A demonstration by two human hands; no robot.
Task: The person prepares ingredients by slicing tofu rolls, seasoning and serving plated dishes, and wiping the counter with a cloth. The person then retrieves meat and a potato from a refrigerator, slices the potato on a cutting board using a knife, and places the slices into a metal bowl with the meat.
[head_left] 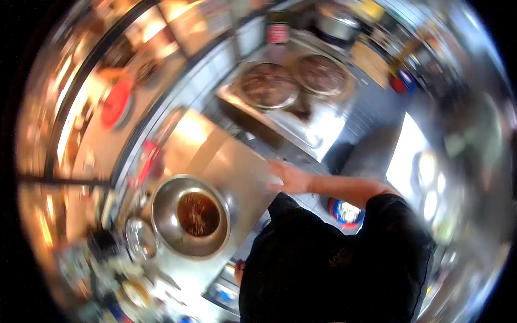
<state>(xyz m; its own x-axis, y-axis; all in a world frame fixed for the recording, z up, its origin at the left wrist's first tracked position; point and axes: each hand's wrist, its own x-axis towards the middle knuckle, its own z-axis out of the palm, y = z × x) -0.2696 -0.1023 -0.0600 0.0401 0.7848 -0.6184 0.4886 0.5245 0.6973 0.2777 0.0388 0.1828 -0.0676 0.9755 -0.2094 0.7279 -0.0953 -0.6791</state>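
My right hand reaches across to the edge of the steel counter. Its fingers look stretched out and apart, though blurred, with a small pale patch between them that I cannot make out. Only a sliver of my left hand shows beside my black shirt, near an open drawer or shelf under the counter; its fingers are hidden. On the counter stands a large steel mixing bowl with dark brown liquid in it. Neither hand touches the bowl.
Two round pans of brown food stand on a steel unit at the back. A glass container and blurred clutter lie left of the bowl. A red-rimmed bin is on the floor. A blurred person is at the right.
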